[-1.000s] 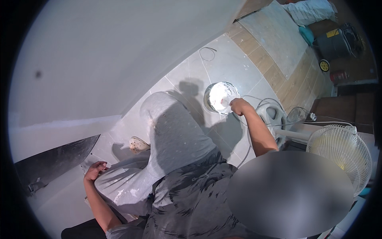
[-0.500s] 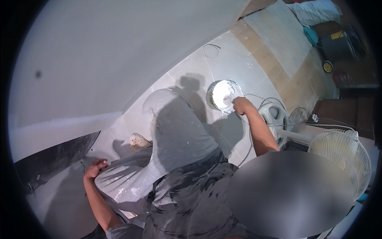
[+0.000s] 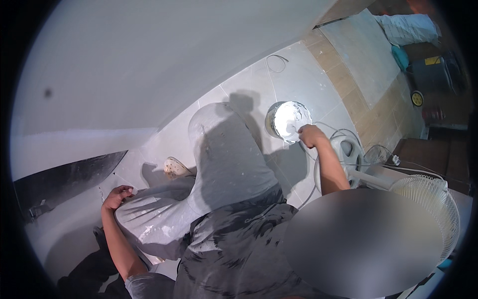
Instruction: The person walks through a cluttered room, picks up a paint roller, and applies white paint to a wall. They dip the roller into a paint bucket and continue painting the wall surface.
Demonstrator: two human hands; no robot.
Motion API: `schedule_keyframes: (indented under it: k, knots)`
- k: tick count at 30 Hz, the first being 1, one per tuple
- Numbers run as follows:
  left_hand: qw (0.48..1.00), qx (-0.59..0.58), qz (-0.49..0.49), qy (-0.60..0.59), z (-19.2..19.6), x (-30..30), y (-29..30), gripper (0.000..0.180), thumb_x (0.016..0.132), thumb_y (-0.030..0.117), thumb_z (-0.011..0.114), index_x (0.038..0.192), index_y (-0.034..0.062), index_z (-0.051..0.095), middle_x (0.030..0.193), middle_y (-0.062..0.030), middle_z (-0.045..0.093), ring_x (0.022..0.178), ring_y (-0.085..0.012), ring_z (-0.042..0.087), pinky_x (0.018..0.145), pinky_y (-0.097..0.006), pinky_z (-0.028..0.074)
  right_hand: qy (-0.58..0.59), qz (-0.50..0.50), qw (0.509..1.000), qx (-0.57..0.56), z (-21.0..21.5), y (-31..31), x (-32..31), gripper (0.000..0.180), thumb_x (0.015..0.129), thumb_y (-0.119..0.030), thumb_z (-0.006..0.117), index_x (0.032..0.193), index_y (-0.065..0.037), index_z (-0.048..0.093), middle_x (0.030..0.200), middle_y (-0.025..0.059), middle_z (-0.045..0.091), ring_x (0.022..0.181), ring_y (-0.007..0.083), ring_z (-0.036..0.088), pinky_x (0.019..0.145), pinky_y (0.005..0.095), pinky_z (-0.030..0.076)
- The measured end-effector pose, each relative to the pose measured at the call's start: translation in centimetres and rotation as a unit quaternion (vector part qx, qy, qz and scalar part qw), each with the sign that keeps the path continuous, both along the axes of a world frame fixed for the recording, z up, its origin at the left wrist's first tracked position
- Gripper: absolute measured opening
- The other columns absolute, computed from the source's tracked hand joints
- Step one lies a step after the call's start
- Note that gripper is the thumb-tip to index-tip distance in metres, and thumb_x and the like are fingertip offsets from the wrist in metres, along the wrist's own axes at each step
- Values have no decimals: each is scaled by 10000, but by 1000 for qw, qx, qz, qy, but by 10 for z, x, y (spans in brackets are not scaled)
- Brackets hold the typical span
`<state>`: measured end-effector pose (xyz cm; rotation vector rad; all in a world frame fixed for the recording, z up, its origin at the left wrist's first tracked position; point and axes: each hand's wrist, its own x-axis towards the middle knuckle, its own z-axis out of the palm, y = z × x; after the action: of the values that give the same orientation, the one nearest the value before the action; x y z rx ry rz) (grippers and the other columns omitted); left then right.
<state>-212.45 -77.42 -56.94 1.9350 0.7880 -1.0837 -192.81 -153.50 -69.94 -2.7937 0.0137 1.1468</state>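
My right hand [image 3: 310, 136] is closed at the rim of a round bucket [image 3: 270, 121]. In the bucket is a bright white, paste-like material [image 3: 290, 118]. What the fingers hold there, if anything, is too glared over to make out. My left hand [image 3: 117, 197] rests by my bent left knee, its fingers loosely apart and holding nothing. Light grey trousers with white smears cover my legs. Between them shows a spotted, pale shoe [image 3: 176, 168] on the tiles.
A pale wall [image 3: 124, 65] rises on the left, with a dark panel [image 3: 69, 172] low on it. Right of the bucket stands a fan with a wire cage [image 3: 438, 199] and grey base [image 3: 343, 149]. Cables [image 3: 277, 62] lie on the floor. A white sack [image 3: 406, 28] sits far right.
The view has shifted slightly, so the bucket and floor appear further right. My right hand stays at the bucket's rim; my left hand stays by the knee.
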Motion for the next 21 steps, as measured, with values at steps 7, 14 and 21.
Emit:
schedule_keyframes:
  k: [7, 14, 21]
  knots:
    - [1000, -15, -8, 1, -3, -1, 4, 569, 903, 462, 712, 1266, 32, 626, 1053, -101, 722, 920, -167, 641, 801, -312, 482, -122, -13, 992, 33, 6, -1, 0, 391, 915, -203, 540, 1252, -49, 665, 1179, 238, 681, 1093, 398, 656, 978, 446, 508]
    - [1000, -14, 10, -10, 0, -4, 0, 557, 917, 444, 703, 1278, 28, 619, 1046, -109, 732, 925, -178, 662, 772, -310, 491, -45, -7, 999, 17, 28, 6, -13, 458, 845, -110, 537, 1281, -32, 653, 1236, 231, 665, 1146, 374, 647, 1002, 435, 506]
    - [1000, -3, 0, -11, 1, 1, 0, 535, 922, 447, 698, 1265, 41, 633, 1043, -109, 730, 915, -177, 661, 777, -311, 490, -64, -6, 998, -20, 1, 15, -8, 402, 878, -171, 532, 1229, -42, 680, 1159, 251, 684, 1096, 418, 652, 974, 452, 513]
